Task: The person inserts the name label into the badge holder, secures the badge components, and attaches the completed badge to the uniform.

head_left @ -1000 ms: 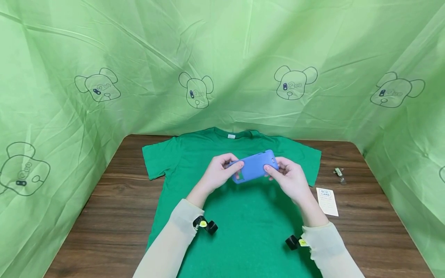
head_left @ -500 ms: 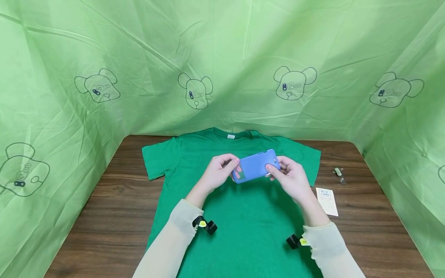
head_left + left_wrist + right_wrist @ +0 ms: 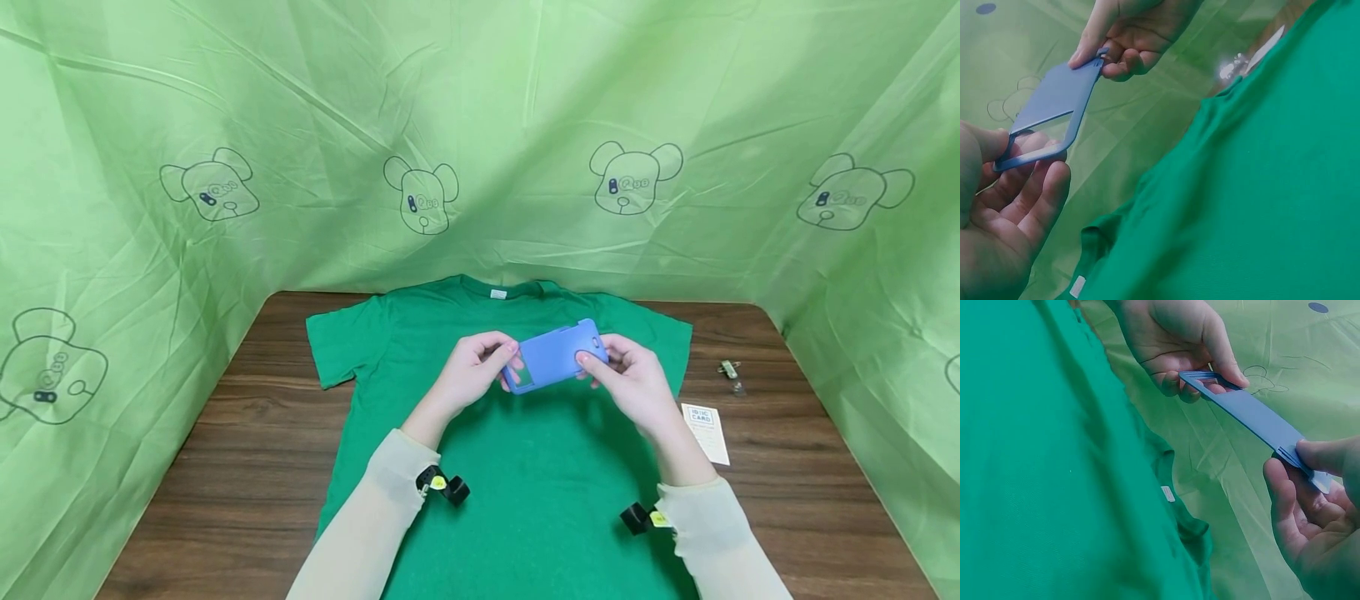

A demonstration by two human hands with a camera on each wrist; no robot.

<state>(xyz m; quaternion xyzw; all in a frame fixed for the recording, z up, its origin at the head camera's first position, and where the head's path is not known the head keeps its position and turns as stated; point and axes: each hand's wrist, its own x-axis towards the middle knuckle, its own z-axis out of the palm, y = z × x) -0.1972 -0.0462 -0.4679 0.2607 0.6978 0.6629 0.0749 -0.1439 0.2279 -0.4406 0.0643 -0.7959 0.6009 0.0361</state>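
Note:
A blue plastic card holder [image 3: 557, 358] is held up over the green T-shirt [image 3: 525, 500], slanting up to the right. My left hand [image 3: 474, 368] pinches its left end, thumb on the near edge and fingers behind. Through the cut-out window at that end, fingertips show in the left wrist view. My right hand [image 3: 632, 375] grips the other end, where a small slot is, with the thumb flat on the face. In the right wrist view the card holder [image 3: 1260, 419] appears edge-on and thin, between both hands.
On the brown wooden table [image 3: 255, 450], a white printed card [image 3: 705, 433] lies right of the shirt. Beyond it is a small metal clip [image 3: 727, 369] with a clear piece beside it. Green fabric [image 3: 510, 125] with bear-head drawings walls the back and sides.
My left thumb has drawn back from the holder's face to its end, baring the window. The right hand and the holder have shifted slightly right.

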